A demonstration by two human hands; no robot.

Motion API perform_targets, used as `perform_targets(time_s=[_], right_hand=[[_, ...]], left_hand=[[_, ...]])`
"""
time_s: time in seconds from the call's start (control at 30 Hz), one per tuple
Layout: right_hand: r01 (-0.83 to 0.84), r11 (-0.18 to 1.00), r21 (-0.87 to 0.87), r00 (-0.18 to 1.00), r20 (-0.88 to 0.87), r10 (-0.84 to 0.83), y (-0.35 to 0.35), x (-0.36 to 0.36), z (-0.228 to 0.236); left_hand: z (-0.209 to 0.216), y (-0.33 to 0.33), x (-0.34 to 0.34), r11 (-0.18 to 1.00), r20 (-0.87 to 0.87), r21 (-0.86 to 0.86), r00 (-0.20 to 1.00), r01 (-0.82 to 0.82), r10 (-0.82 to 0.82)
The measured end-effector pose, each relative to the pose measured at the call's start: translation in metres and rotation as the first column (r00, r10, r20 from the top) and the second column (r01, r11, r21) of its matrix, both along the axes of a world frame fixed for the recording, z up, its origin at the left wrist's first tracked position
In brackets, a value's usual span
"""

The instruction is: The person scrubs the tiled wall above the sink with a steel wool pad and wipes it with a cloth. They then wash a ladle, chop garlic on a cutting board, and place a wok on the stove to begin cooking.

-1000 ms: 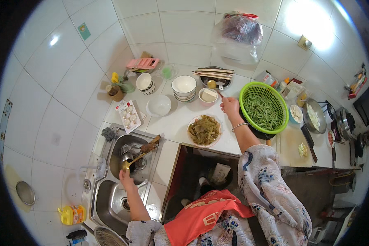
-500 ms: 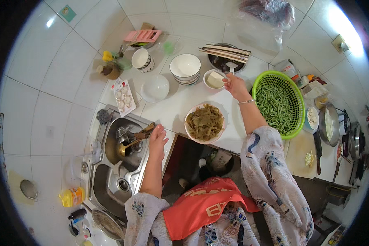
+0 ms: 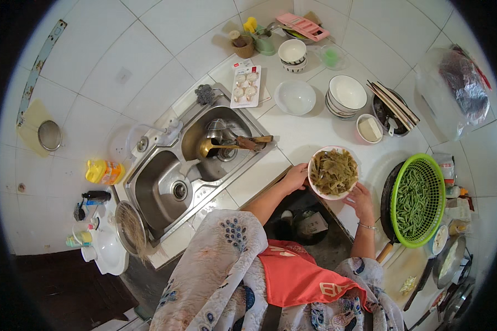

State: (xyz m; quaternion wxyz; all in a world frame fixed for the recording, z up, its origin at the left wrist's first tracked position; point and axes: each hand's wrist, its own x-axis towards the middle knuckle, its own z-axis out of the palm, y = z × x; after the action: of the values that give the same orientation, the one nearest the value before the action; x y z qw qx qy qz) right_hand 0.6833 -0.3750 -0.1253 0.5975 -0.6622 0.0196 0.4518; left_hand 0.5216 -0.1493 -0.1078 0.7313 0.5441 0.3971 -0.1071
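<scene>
A white bowl (image 3: 330,196) heaped with brownish-green leafy pieces (image 3: 333,172) is at the counter's front edge. My left hand (image 3: 297,177) grips the bowl's left side, its fingers partly hidden by the rim. On the lower right side my right hand (image 3: 361,203) curls round the bowl, with a bracelet at the wrist. Behind it stands a small bowl (image 3: 360,137) with a pale white block (image 3: 371,129) that looks like tofu.
On the left is a double steel sink (image 3: 159,193) with a brass-coloured ladle (image 3: 207,147) in it. A green basket of cut green beans (image 3: 417,201) stands at the right, over a dark pan. Stacked bowls (image 3: 345,94) and a dark bowl with chopsticks (image 3: 395,107) stand behind.
The view has swung left. My right hand has left the small bowl with the white block, and my left hand has come from beside the sink; both now hold the leafy bowl.
</scene>
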Motion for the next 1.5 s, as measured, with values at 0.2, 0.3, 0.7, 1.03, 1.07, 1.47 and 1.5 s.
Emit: perform_targets(time_s=[0.2,0.3,0.7,1.03,1.07,1.47,1.5], right_hand=[[0.035,0.977,0.208,0.978,-0.208,0.009,-0.004,-0.019,-0.004],[0.036,0.983,0.177,0.994,-0.111,-0.017,0.004,-0.027,-0.006],[0.084,0.991,0.103,0.991,0.092,-0.094,0.017,-0.109,0.050],[0.044,0.971,0.237,0.990,0.119,-0.074,0.029,-0.209,0.073],[0.036,0.974,0.225,0.990,0.122,-0.065,0.029,-0.211,0.074],[0.363,0.897,0.252,0.914,0.091,-0.395,-0.102,-0.239,0.116],[0.388,0.886,0.256,0.897,0.117,-0.426,-0.117,-0.240,0.116]], left_hand=[[-0.020,0.002,0.003,0.998,0.088,-0.015,0.995,0.058,-0.056],[-0.010,0.001,0.003,0.998,0.126,-0.055,0.992,0.005,0.002],[0.048,0.009,-0.081,0.985,0.302,-0.163,0.947,-0.058,0.106],[0.060,0.038,-0.178,0.963,0.296,-0.260,0.943,-0.072,0.150],[0.066,0.036,-0.176,0.961,0.290,-0.267,0.945,-0.070,0.149],[0.111,-0.070,-0.106,0.909,0.359,-0.162,0.881,0.384,-0.308],[0.100,-0.081,-0.098,0.890,0.358,-0.188,0.873,0.415,-0.332]])
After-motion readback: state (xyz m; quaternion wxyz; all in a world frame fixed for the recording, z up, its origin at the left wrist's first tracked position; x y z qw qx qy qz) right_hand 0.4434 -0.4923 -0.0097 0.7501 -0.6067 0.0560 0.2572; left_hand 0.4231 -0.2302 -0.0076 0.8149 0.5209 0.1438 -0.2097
